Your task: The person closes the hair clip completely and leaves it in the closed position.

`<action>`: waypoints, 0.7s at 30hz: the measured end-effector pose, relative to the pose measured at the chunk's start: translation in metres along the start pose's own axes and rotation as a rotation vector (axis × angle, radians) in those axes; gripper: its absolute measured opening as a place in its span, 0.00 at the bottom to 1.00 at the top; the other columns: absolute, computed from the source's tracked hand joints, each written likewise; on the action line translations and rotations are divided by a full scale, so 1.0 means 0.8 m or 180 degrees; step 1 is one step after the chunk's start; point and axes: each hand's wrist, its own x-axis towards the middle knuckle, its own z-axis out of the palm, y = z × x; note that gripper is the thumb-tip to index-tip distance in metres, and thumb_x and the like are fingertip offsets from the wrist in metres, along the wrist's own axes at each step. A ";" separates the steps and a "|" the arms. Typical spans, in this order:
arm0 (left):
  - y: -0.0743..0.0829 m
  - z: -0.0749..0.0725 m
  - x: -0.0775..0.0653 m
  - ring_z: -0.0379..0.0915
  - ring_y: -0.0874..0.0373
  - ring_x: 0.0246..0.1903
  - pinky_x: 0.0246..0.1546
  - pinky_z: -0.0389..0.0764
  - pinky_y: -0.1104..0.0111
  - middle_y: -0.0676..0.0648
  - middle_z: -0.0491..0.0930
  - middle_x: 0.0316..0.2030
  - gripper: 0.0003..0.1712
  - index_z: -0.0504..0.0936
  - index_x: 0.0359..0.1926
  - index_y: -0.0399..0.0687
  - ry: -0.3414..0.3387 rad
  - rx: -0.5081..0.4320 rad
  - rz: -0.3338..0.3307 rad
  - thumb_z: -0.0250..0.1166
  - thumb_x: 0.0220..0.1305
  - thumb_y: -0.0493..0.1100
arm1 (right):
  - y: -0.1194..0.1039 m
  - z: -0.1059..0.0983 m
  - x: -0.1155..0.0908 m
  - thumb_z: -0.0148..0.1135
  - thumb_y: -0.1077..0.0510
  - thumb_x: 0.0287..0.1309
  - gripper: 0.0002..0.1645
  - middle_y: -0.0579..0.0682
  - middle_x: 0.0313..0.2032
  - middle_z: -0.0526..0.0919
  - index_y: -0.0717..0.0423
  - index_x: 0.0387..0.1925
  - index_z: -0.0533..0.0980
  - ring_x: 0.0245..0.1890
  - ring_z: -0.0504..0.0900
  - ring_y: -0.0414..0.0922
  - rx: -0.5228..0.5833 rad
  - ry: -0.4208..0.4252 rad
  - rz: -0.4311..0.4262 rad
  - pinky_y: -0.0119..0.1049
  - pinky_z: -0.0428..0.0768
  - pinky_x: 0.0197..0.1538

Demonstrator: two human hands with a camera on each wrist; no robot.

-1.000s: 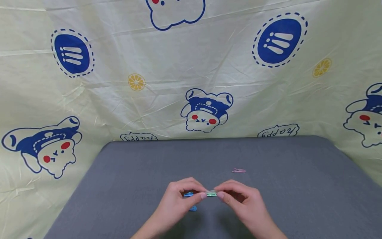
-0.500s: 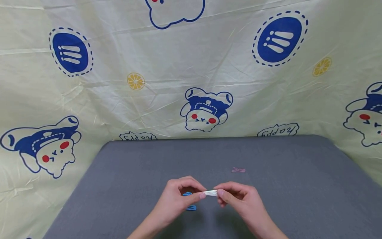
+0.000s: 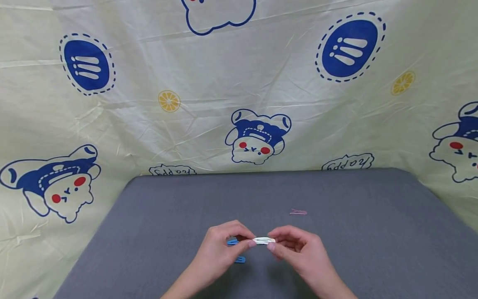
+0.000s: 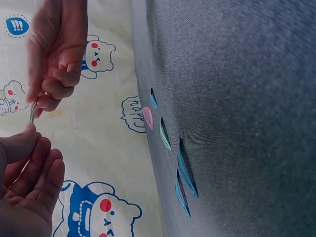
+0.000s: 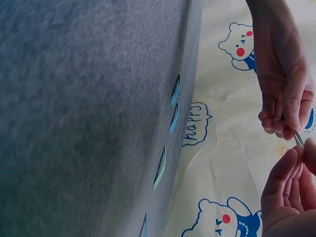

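Note:
In the head view a white snap hair clip (image 3: 263, 240) lies lengthwise between my two hands, raised off the table. My left hand (image 3: 226, 245) pinches its left end between thumb and index finger. At the other end, my right hand (image 3: 298, 248) holds it with thumb and fingertips. From the left wrist the same clip (image 4: 33, 111) appears edge-on, as a thin curved strip. A green hair clip (image 4: 165, 134) rests on the table below, hidden in the head view.
Blue hair clips (image 3: 240, 259) lie on the grey table (image 3: 168, 216), partly behind my left hand. Farther back is a pink hair clip (image 3: 298, 211). A printed cloth (image 3: 201, 74) hangs behind the table's far edge.
The white clip has turned from edge-on to show its broad white face, covering the green clip in the head view. My right fingers have shifted slightly along its end.

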 end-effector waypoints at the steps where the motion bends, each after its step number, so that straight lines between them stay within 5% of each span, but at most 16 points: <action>1: -0.001 0.000 0.000 0.74 0.64 0.30 0.32 0.77 0.71 0.62 0.81 0.31 0.03 0.88 0.34 0.58 0.0005 0.0006 0.0024 0.72 0.59 0.43 | 0.000 0.000 0.000 0.73 0.60 0.54 0.16 0.56 0.34 0.84 0.63 0.43 0.81 0.31 0.83 0.47 -0.0057 0.0010 -0.0006 0.38 0.83 0.37; 12: -0.016 0.003 -0.002 0.74 0.67 0.30 0.33 0.78 0.72 0.62 0.80 0.30 0.03 0.88 0.33 0.53 -0.0123 0.0229 0.0189 0.72 0.58 0.39 | 0.007 -0.004 0.004 0.75 0.54 0.52 0.09 0.41 0.30 0.84 0.45 0.36 0.83 0.29 0.82 0.41 -0.1076 -0.0105 -0.0234 0.36 0.81 0.35; 21: -0.027 0.003 0.000 0.73 0.69 0.30 0.31 0.78 0.73 0.60 0.80 0.30 0.04 0.87 0.34 0.45 -0.0544 0.0299 0.0059 0.71 0.58 0.33 | 0.020 -0.011 0.009 0.73 0.55 0.54 0.07 0.38 0.31 0.83 0.44 0.36 0.83 0.30 0.80 0.37 -0.1326 -0.0290 -0.0477 0.34 0.80 0.35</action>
